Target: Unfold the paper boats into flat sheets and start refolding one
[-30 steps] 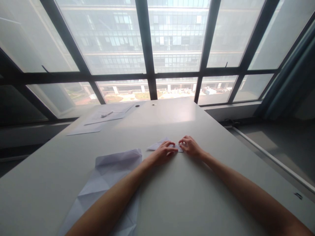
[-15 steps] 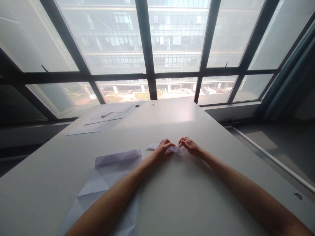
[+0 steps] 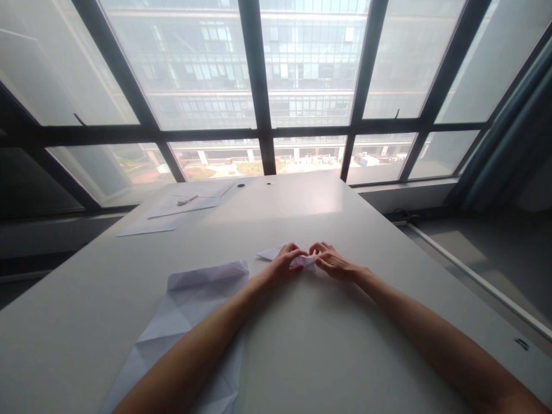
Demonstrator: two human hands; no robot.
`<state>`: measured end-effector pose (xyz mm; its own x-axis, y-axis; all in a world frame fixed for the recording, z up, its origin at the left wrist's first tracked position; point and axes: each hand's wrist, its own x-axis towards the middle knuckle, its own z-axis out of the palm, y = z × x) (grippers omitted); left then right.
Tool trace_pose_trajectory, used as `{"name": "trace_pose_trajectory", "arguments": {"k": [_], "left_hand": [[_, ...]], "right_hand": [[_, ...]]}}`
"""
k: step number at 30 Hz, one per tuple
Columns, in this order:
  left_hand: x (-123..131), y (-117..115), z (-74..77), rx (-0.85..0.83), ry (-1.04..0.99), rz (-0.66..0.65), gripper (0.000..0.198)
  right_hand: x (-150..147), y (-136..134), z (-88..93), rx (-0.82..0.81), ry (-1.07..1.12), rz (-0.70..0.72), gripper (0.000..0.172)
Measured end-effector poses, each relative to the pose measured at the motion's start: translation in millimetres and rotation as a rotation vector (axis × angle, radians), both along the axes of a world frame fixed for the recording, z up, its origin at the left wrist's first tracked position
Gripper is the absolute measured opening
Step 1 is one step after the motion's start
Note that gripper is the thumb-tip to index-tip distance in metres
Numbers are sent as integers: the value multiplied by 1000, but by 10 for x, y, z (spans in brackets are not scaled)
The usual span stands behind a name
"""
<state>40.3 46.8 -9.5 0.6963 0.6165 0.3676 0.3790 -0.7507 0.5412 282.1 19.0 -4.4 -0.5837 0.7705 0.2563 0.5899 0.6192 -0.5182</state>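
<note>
A small piece of folded white paper (image 3: pixel 307 263) lies on the white table, its pointed left end poking out beyond my left hand. With fingers bent over its middle, my left hand (image 3: pixel 284 263) grips it and hides part of the folds. My right hand (image 3: pixel 334 263) is at the paper's right end, thumb and fingertips closed on the edge. Under my left forearm lies a larger creased white sheet (image 3: pixel 194 299), its far edge slightly raised.
Flat white sheets (image 3: pixel 149 224) lie at the table's far left, with a small white object (image 3: pixel 187 200) on top. A cable hole (image 3: pixel 240 186) is near the far edge. Windows (image 3: pixel 308 63) stand behind the table, and a dark curtain (image 3: pixel 495 126) hangs on the right.
My right hand has moved slightly left, and its thumb and fingers have closed on the folded paper's right end. My left hand has stayed on the paper.
</note>
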Motion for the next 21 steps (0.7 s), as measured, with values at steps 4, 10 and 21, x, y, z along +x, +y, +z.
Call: {"name": "trace_pose_trajectory", "arguments": {"k": [4, 10, 21], "left_hand": [[-10, -8, -1, -32, -56, 19, 40], [-22, 20, -36, 32, -18, -68, 13], [-36, -3, -23, 48, 19, -145, 26]], "right_hand": [[-34, 1, -31, 37, 12, -24, 27], [-54, 62, -148, 109, 196, -136, 46], [-51, 104, -170, 113, 179, -265, 10]]}}
